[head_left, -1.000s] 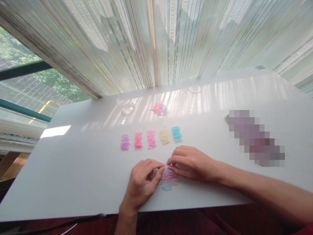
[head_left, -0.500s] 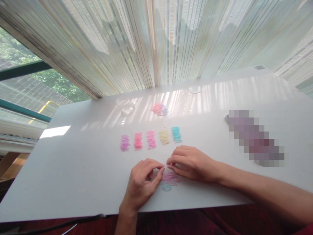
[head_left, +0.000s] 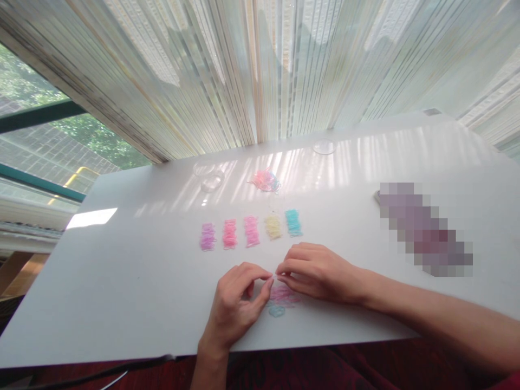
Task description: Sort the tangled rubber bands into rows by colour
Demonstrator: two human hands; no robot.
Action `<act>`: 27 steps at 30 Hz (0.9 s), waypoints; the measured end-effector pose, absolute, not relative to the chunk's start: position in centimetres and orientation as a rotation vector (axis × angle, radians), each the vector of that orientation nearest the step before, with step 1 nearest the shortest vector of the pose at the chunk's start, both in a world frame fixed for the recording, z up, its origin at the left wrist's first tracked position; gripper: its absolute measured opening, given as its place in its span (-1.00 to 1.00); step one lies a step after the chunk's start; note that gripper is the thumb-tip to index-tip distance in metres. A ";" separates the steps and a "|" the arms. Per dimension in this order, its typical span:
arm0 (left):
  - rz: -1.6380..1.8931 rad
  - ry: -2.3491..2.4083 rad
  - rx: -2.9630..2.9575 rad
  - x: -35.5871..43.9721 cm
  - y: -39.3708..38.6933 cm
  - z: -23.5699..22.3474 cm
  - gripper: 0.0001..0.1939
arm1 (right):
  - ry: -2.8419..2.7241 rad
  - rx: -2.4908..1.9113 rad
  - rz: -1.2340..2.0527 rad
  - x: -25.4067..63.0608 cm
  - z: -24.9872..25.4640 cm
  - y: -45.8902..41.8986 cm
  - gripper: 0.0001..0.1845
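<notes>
My left hand [head_left: 239, 300] is closed in a pinch of thumb and forefinger above the near part of the table. Just to its right, my right hand [head_left: 314, 273] pinches too, its fingertips almost meeting the left ones. A tiny pale strand, seemingly a small rubber band [head_left: 274, 277], shows between the fingertips. Beneath them lies a loose pile of pink rubber bands [head_left: 285, 296], partly covered by the hands. On its near side is a small teal cluster of bands [head_left: 277, 311].
Beyond the hands, purple [head_left: 208, 236], coral [head_left: 229, 234], pink [head_left: 251, 232], yellow [head_left: 273, 227] and teal bundles [head_left: 293, 222] form a row. A mixed heap [head_left: 265, 180] lies behind, with clear round dishes [head_left: 212, 182] to its left. A pixelated object [head_left: 424, 230] lies right.
Both hands keep nearly the same place and pinch. The fingertips have shifted only very slightly, and the pale strand between them shows a little more. The bundles have not moved.
</notes>
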State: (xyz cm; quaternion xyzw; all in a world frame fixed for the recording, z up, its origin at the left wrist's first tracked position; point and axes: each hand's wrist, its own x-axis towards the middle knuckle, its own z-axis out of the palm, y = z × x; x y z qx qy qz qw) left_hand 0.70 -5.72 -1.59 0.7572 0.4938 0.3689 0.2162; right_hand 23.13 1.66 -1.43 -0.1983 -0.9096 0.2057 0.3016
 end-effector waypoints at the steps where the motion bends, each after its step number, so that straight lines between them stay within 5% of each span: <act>1: 1.023 1.369 2.096 0.7 -5.7 -1.6 -0.90 | -2.419 -0.528 0.547 23.2 -1.4 1.7 -0.71; 27: 1.006 1.366 2.094 0.7 -5.7 -1.6 -0.92 | -2.315 -0.551 0.567 22.9 -1.3 1.4 -0.82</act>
